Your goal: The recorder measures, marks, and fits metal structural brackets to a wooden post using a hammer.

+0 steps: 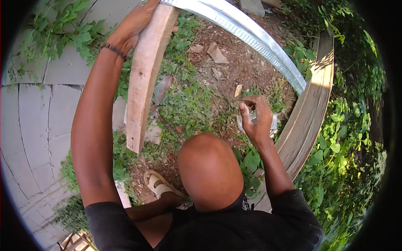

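Note:
My left hand (141, 20) is wrapped round the upper part of a rough wooden board (147, 79), its fingertips showing at the far side. The board's near end hangs over the ground. A shiny metal strip with a ridged edge (243, 31) runs from the board's top toward the right, its right end meeting a long weathered wooden beam (307, 106). My right hand (257, 119) is raised left of this beam, thumb and forefinger curled together. Anything between them is too small to make out. Pale clear plastic (274, 124) shows behind that hand; I cannot tell whether they touch.
A grey block wall (33, 121) with a leafy vine (63, 31) stands on the left. Dense green plants (335, 159) grow beyond the beam. Stones (217, 53) and weeds cover the soil. My bent knee (210, 171) and sandalled foot (161, 184) are below.

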Available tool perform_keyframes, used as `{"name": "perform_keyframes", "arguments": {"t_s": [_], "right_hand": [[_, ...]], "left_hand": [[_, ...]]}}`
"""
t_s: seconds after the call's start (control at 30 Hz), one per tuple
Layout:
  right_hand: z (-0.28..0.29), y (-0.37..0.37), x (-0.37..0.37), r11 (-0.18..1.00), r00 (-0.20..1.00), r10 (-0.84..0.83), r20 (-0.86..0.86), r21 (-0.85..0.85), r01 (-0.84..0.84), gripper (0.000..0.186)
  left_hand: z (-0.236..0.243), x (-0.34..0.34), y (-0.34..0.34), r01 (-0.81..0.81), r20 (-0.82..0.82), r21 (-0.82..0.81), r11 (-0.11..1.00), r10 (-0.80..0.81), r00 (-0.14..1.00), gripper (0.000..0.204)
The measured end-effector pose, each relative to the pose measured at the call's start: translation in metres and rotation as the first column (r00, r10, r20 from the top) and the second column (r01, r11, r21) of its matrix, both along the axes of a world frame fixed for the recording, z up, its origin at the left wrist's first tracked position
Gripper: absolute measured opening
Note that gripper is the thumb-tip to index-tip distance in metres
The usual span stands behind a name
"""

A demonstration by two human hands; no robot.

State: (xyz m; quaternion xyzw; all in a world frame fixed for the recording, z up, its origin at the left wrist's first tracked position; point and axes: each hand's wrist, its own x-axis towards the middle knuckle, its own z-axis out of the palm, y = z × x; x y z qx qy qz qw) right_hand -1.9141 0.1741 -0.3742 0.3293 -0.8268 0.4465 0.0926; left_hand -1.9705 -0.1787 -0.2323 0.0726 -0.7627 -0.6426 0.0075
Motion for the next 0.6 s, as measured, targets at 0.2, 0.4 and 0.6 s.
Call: {"name": "perform_keyframes", "arguments": {"t_s": [0.2,0.4,0.6], "right_hand": [[-0.108,-0.036,0.04,0.512,0.678,0.237,0.696,0.503,-0.696,0.039],[-0.193,-0.101,0.136,0.567,0.689,0.612,0.388,0.392,-0.724,0.062],[-0.239,-0.181,0.146,0.393,0.232,0.23,0.945,0.128,-0.911,0.042]], "left_hand": [[0.046,-0.035,0.021,-0.079,0.075,-0.363,0.929,0.113,0.991,0.074],[0.095,0.011,0.004,-0.113,0.068,-0.302,0.947,0.14,0.988,0.067],[0.088,0.016,0.015,-0.229,0.124,-0.444,0.866,0.313,0.942,0.065]]}}
